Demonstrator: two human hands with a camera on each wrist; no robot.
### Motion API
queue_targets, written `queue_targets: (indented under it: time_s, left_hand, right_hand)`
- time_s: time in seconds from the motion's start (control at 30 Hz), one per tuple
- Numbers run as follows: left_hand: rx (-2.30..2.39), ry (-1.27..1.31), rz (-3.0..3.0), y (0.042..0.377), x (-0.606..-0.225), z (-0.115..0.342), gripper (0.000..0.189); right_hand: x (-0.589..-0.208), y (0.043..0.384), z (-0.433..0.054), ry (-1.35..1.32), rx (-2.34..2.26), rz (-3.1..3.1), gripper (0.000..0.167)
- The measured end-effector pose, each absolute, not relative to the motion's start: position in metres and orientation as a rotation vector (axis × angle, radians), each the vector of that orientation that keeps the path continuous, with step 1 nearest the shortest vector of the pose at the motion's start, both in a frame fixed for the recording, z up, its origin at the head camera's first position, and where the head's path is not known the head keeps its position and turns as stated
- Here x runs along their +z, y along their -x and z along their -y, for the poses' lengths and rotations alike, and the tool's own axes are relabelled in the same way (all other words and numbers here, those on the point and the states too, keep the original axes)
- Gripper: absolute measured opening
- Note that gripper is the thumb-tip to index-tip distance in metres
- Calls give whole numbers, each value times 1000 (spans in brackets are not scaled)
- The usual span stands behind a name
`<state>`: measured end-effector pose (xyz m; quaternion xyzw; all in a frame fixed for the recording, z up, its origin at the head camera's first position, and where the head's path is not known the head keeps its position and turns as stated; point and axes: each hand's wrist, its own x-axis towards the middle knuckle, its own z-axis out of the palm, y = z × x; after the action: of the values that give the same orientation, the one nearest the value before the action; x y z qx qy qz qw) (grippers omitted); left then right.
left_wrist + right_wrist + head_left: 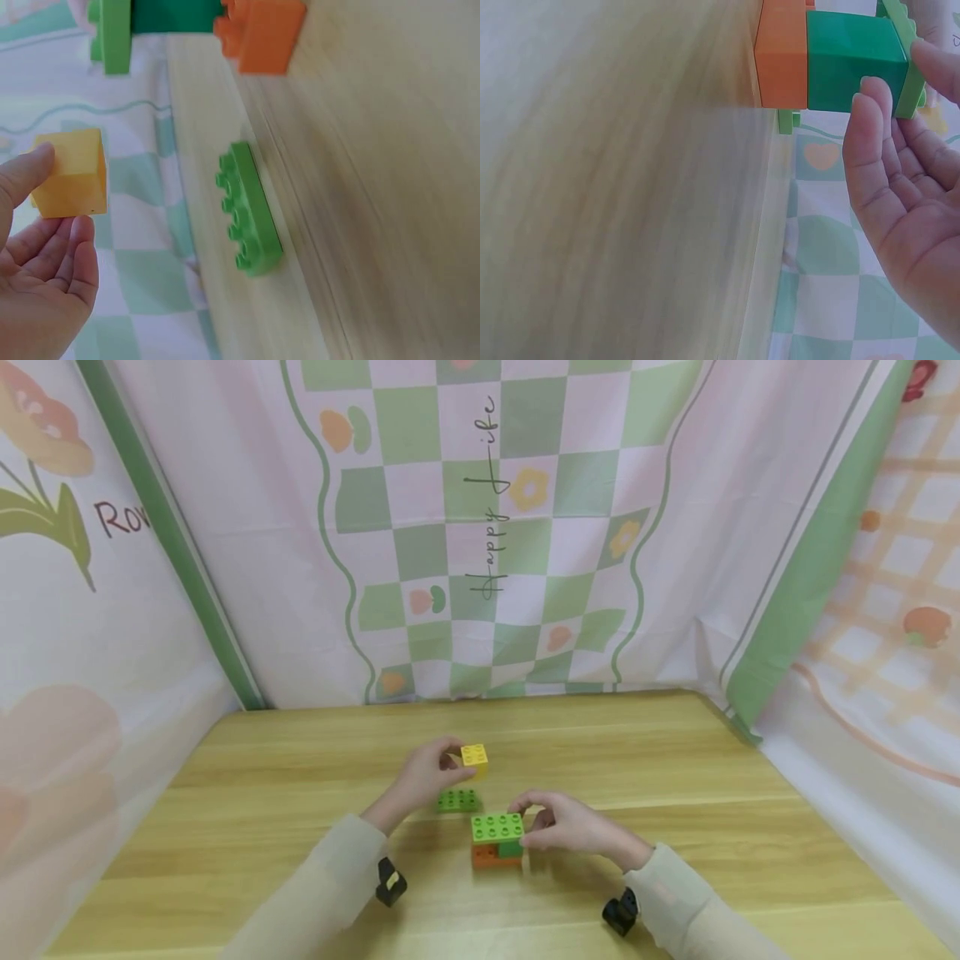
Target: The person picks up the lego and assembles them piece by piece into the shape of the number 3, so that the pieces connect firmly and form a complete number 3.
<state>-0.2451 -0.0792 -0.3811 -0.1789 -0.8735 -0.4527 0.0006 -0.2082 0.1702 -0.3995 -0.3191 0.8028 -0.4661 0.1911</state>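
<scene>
My left hand [430, 777] pinches a square yellow building brick [474, 757] between thumb and fingers, held up above the table. In the left wrist view the yellow brick [71, 172] shows its smooth sides. A flat green brick [458, 801] with studs up lies on the table below it. Nearer to me stands a small stack: an orange brick [497, 858] at the bottom, a dark green block [851, 64] on its right part, and a flat light green brick [497, 827] on top. With thumb and fingers my right hand [573, 825] grips the right end of the top brick.
The wooden table [637, 760] runs back to a hanging curtain [495, 543] with a green check print. More printed cloth [885, 610] hangs at the sides. A black wrist camera [391, 883] is worn at the left cuff, another black camera [620, 912] at the right.
</scene>
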Motion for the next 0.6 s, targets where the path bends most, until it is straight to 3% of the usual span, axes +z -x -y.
queue_targets:
  time_s: [0.6]
  left_hand:
    - [-1465,808,2648,216,-369,62,38]
  right_hand:
    - [-402,209,-171,906,-1332,-2227,40]
